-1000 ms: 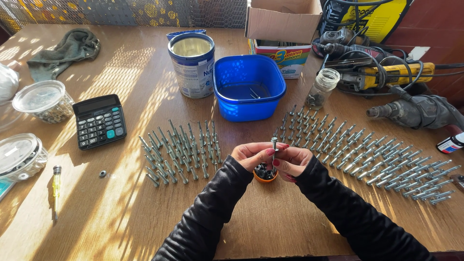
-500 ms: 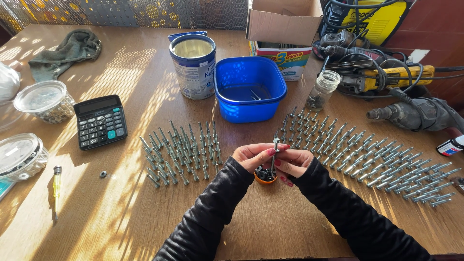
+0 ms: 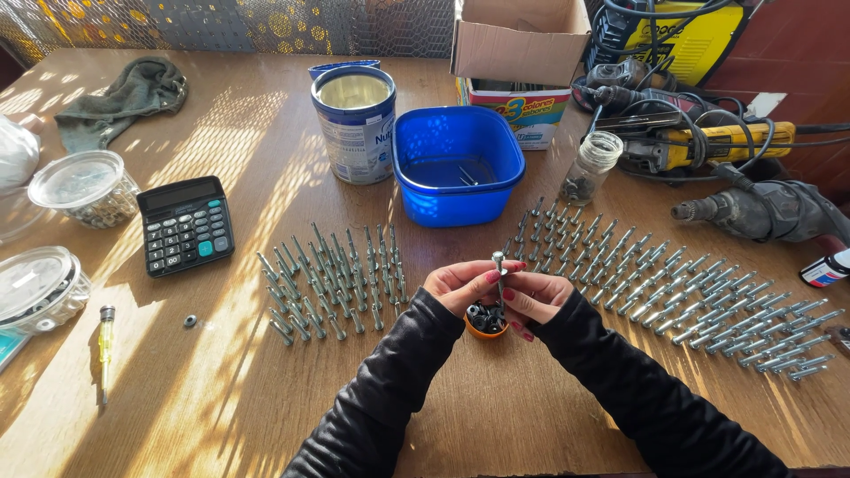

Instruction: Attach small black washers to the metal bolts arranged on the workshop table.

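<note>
Both hands meet at about 6 o'clock on the table: the left hand (image 3: 462, 288) and right hand (image 3: 535, 296) pinch one upright bolt (image 3: 498, 274) right above a little orange cup (image 3: 486, 320) of dark washers or nuts. Fingers are closed around the shank, not spread. I'd say keep the bolt vertical over the cup so dropped bits land back in. Can't make out what's on the shank; fingers cover it. Bolt rows (image 3: 691, 288) run off toward 3 o'clock.
</note>
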